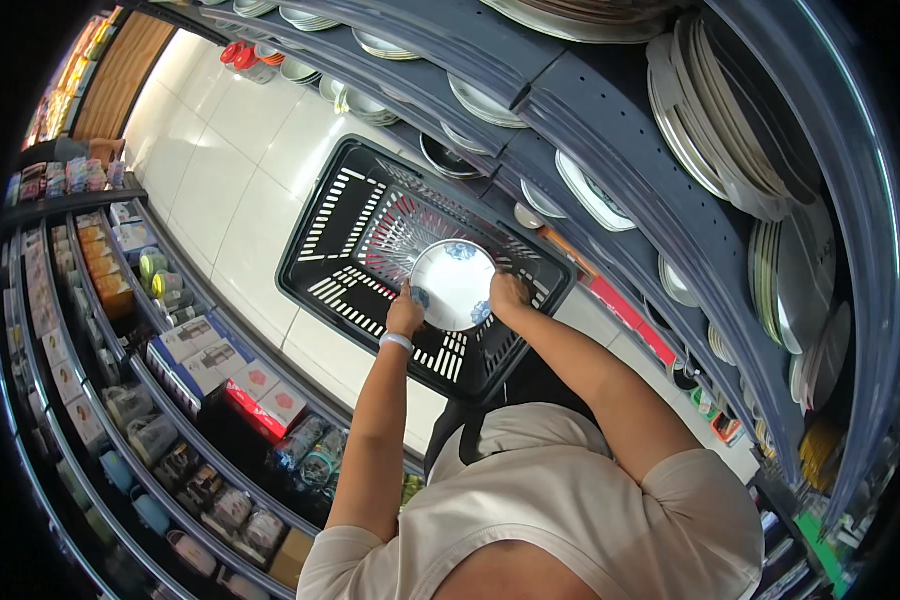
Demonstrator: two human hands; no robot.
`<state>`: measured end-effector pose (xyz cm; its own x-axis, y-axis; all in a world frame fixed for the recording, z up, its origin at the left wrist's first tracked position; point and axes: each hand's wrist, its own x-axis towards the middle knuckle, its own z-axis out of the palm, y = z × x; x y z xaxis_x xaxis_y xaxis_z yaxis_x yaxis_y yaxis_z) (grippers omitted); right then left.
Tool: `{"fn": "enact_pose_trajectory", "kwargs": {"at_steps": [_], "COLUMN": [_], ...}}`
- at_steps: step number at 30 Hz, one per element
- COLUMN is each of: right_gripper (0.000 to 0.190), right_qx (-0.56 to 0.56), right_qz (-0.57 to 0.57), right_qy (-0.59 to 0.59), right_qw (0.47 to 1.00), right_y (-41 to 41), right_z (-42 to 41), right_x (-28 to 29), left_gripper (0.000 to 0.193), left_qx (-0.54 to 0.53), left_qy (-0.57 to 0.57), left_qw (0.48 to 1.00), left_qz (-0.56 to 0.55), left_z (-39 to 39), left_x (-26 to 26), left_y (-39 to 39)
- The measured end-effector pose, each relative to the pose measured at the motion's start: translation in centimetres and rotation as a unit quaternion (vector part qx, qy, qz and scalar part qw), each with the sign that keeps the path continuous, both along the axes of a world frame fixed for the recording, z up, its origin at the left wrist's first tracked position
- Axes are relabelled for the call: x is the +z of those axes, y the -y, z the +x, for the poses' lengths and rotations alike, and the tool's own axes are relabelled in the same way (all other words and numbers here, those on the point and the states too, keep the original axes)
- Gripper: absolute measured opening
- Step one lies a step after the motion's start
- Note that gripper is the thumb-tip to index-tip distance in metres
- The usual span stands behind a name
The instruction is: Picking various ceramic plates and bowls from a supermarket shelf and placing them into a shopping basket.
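Both my hands grip a round white plate with blue flower patterns (456, 285) by its opposite edges. My left hand (406, 310) is on its left edge, a pale bracelet (396, 342) around that wrist. On the right edge is my right hand (508, 294). The plate is over the opening of a black plastic shopping basket (294, 262) with slotted walls. Red and pale slats show in the basket's far part; whether they belong to the basket or to something beneath it, I cannot tell.
Grey shelves (592, 135) with stacked plates (705, 112) and bowls (367, 106) line the right and top. Shelves with boxed goods (195, 352) and cups (131, 401) run along the left. Between them lies a pale tiled floor (247, 195). Red-lidded jars (246, 60) stand near the upper shelves.
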<state>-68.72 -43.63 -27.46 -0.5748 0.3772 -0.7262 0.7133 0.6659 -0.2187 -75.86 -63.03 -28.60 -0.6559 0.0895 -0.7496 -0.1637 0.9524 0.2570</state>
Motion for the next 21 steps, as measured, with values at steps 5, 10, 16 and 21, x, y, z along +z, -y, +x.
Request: {"fn": "enact_pose_trajectory", "kwargs": {"at_steps": [5, 10, 16, 21], "right_gripper": [0.026, 0.025, 0.026, 0.029], "right_qx": [0.0, -0.01, 0.034, 0.02], "right_qz": [0.026, 0.058, 0.067, 0.009], "right_qy": [-0.008, -0.014, -0.072, -0.196], "right_qw": [1.0, 0.998, 0.995, 0.98], "right_y": [0.1, 0.4, 0.9, 1.1], "right_z": [-0.1, 0.2, 0.1, 0.8], "right_x": [-0.8, -2.2, -1.0, 4.8], "left_gripper": [0.051, 0.046, 0.051, 0.052], "left_qx": [0.042, -0.041, -0.019, 0.024], "left_qy": [0.043, -0.054, -0.124, -0.195], "left_qw": [0.998, 0.998, 0.991, 0.971], "left_qz": [0.001, -0.003, 0.047, 0.14], "left_z": [0.2, 0.6, 1.9, 3.6], "left_x": [0.3, -0.7, 1.0, 3.4], "left_y": [-0.2, 1.0, 1.2, 1.2]}}
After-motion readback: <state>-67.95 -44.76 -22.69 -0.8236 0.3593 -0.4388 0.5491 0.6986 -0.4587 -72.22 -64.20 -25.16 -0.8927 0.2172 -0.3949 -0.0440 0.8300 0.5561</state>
